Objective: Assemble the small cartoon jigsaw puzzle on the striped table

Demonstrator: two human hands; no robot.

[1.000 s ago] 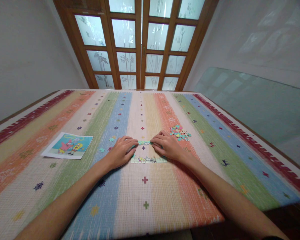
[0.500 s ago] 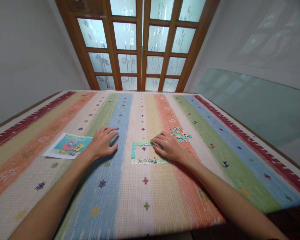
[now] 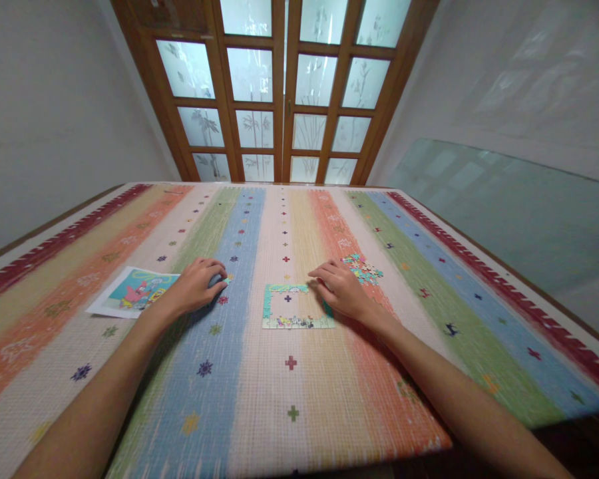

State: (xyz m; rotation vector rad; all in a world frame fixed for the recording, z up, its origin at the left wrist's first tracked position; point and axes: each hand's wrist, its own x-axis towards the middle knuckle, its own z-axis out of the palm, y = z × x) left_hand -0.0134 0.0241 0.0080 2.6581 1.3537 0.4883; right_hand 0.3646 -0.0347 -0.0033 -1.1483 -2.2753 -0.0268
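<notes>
Left hand point(image 3: 202, 283) curls near the picture point(image 3: 134, 293); can't tell if it's pinching anything. Right hand point(image 3: 337, 289) arches over the far right corner of the puzzle point(image 3: 290, 322), grip hidden. Careful: a dragging palm could split that thin border!

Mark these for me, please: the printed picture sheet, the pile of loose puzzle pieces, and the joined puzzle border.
Printed picture sheet point(image 3: 134, 293): head view, middle of its unhidden part.
Pile of loose puzzle pieces point(image 3: 365, 270): head view, middle of the heap.
Joined puzzle border point(image 3: 297, 322): head view, middle of its near strip.
</notes>
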